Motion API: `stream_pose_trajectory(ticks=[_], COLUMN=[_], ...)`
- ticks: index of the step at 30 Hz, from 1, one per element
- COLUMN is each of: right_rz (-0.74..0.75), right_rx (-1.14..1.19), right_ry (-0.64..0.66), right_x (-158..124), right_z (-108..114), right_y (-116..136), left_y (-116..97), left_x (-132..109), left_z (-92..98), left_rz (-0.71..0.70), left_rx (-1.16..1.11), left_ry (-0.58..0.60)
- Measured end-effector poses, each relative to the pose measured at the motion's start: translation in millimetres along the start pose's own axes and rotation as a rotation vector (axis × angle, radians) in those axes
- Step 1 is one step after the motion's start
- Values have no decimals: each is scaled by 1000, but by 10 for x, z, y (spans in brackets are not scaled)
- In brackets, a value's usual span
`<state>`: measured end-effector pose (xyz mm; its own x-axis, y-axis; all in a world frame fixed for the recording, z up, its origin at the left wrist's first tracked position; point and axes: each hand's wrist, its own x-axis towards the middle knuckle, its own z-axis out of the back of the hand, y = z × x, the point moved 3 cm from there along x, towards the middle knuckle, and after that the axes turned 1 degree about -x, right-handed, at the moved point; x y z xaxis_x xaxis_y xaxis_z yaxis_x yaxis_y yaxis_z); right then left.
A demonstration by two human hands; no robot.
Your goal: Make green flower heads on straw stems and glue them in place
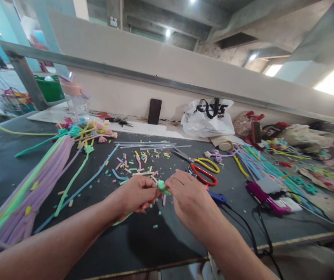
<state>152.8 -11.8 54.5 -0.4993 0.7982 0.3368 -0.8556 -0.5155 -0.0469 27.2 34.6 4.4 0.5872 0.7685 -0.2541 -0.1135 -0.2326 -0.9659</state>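
Pinches a green knot [163, 186] between the thumb and forefinger of the left hand [142, 190], above the near middle of the dark table [143, 245]. Touches the knot's other side with the curled right hand [188, 198]; cannot tell how firmly, because of hidden fingertips. Has red-and-yellow scissors [195, 160] just beyond the right hand, cut scraps [138, 161] past the knot, and purple and green cords [50, 159] beyond the left forearm.

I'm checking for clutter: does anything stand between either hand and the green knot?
Nothing visible does: the left hand and right hand both touch the green knot. The scissors lie beyond the right hand, not in between.
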Motion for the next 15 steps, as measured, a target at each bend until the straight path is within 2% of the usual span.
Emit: stream_pose_trajectory(ticks=[7, 15], right_rz=[-110, -188], right_rx=[255, 356], right_ry=[-149, -89], right_x=[-12, -31], right_z=[45, 73], right_y=[-167, -187], left_y=[-51, -41], left_x=[-42, -28], left_z=[-20, -25], left_rz=[-52, -105], left_rx=[-65, 27], left_ry=[-26, -25])
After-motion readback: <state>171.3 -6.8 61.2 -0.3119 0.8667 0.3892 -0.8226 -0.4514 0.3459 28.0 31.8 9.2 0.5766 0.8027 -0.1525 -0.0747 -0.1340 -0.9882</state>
